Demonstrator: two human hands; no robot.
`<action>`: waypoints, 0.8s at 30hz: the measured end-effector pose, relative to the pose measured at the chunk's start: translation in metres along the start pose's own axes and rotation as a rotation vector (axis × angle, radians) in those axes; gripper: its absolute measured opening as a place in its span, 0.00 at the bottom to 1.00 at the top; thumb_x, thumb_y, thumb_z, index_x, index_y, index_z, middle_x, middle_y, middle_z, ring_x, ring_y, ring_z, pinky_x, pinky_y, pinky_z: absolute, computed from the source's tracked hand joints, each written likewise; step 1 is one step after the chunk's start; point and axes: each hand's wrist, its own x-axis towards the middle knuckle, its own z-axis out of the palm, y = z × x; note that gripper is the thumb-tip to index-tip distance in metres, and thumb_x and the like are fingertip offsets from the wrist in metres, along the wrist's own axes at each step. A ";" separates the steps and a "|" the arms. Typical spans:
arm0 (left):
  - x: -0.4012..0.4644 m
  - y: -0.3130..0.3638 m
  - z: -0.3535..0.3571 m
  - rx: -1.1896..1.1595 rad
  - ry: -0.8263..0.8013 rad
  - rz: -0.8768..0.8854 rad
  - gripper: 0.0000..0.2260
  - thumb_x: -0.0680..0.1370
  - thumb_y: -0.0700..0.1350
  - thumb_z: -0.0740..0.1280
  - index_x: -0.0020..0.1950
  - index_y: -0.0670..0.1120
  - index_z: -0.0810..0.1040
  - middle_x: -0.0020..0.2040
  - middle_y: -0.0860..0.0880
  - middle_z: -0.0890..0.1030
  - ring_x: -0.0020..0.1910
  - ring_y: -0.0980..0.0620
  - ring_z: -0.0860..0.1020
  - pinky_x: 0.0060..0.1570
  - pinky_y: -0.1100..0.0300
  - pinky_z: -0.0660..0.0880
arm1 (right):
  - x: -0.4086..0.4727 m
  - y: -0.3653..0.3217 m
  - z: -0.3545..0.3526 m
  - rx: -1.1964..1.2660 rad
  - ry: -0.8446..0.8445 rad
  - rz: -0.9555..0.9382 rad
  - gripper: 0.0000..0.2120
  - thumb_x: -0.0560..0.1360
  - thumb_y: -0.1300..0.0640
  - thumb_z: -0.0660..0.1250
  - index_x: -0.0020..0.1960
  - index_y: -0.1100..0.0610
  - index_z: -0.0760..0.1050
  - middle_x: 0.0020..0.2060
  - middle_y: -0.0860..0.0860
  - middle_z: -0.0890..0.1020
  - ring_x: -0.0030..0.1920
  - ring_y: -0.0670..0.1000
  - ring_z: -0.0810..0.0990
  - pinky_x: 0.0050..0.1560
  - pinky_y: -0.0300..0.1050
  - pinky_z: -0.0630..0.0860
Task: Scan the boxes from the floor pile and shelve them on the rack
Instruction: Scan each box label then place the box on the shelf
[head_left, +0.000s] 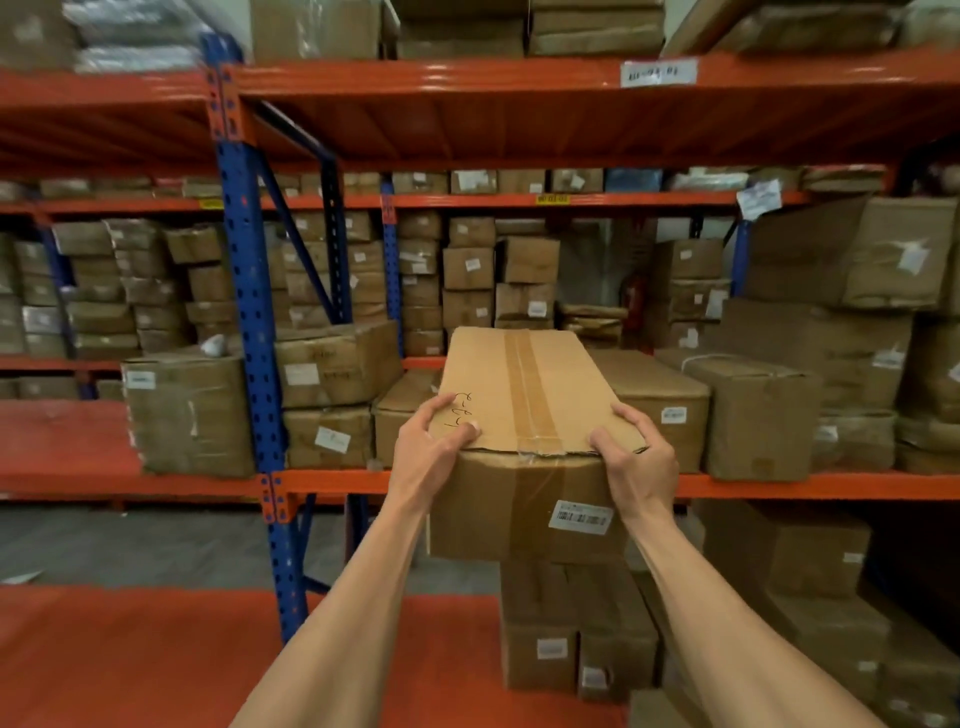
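A long brown cardboard box (524, 395), taped down its middle, is held out in front of me at the middle shelf (332, 480) of the orange and blue rack. Its far end reaches over the shelf between other boxes. My left hand (434, 441) grips its near left corner, thumb on top beside black handwriting. Over the near right corner closes my right hand (636, 457). A white barcode label (581, 516) sits on the near end face. No scanner is in view.
Boxes flank the gap: one to the left (402, 410), one to the right (652, 395), a larger one further right (753, 415). A blue upright (254, 332) stands left. A stack of boxes (571, 629) fills the lower shelf below. Bare orange shelf lies lower left (130, 654).
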 end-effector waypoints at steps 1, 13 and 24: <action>0.011 0.003 -0.008 0.006 0.011 0.012 0.23 0.73 0.50 0.75 0.67 0.56 0.76 0.60 0.54 0.75 0.56 0.59 0.74 0.50 0.60 0.72 | 0.008 -0.005 0.012 0.008 -0.010 -0.015 0.30 0.65 0.42 0.70 0.67 0.46 0.79 0.57 0.50 0.80 0.52 0.49 0.78 0.42 0.40 0.71; 0.202 -0.072 -0.113 0.062 0.042 0.065 0.24 0.72 0.52 0.74 0.68 0.57 0.75 0.60 0.52 0.74 0.55 0.58 0.73 0.52 0.57 0.73 | 0.101 0.030 0.225 0.034 0.025 -0.027 0.28 0.64 0.41 0.70 0.64 0.44 0.81 0.52 0.48 0.82 0.50 0.47 0.79 0.44 0.39 0.72; 0.349 -0.159 -0.141 0.073 -0.077 0.077 0.17 0.71 0.56 0.72 0.59 0.61 0.81 0.60 0.56 0.79 0.60 0.55 0.75 0.60 0.53 0.72 | 0.177 0.089 0.346 -0.067 0.143 -0.014 0.15 0.67 0.45 0.73 0.54 0.44 0.83 0.43 0.40 0.81 0.46 0.45 0.80 0.41 0.38 0.70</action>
